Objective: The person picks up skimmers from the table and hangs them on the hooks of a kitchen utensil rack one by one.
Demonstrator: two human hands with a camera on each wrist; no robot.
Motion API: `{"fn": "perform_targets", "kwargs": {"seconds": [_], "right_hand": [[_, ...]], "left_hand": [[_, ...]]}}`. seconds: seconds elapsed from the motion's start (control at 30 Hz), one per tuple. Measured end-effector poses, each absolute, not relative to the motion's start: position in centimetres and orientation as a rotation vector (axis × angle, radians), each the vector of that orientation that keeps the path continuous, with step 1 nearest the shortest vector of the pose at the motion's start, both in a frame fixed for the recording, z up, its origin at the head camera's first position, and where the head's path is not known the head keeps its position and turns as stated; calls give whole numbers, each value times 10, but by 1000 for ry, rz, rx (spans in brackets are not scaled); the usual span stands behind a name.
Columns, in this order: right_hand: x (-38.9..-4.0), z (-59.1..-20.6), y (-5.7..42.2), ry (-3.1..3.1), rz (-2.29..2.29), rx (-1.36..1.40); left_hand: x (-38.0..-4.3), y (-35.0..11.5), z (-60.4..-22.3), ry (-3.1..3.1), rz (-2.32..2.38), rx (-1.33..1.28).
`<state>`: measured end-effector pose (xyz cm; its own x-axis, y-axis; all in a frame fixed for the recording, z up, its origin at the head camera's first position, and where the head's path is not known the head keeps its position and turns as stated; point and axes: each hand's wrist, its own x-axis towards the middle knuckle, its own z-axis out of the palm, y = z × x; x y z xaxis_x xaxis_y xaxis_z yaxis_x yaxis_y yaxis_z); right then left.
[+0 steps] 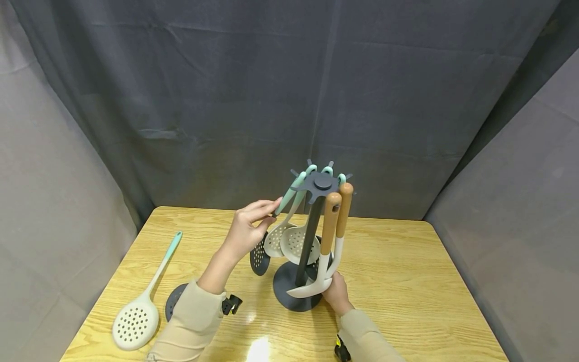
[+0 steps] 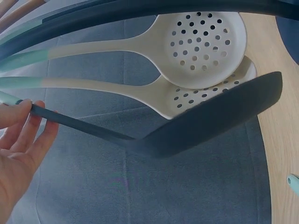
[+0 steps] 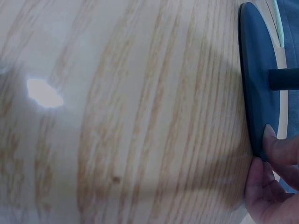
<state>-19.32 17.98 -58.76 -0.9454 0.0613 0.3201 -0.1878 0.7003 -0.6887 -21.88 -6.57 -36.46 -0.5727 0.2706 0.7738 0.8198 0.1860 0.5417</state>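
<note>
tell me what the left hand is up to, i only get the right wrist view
Observer: The left hand pinches a mint-handled dark turner.

Operator: anything tucked by that arm

Observer: Yes, a dark rounded thing shows beside the left sleeve, which partly hides it.

Operator: and what's hanging on the right

Observer: In the head view, two wooden-handled utensils with white lower parts hang from the stand.
</note>
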Motion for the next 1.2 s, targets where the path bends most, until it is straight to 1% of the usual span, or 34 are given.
{"fn": "perform_targets", "kwargs": {"seconds": [0.53,0.83,1.2], "right_hand": [[-191,-584,180,-2570,1160,80],[-191,-587,180,-2563,1172,70],[-191,-586,181,-2575,1175,75]], "left_hand": [[-214,-60,-370,-1916,-1424,-964],[-207,-58,-362,-1925,-1405,-945],[-221,-66,-372,-1872,-1313,-988]]}}
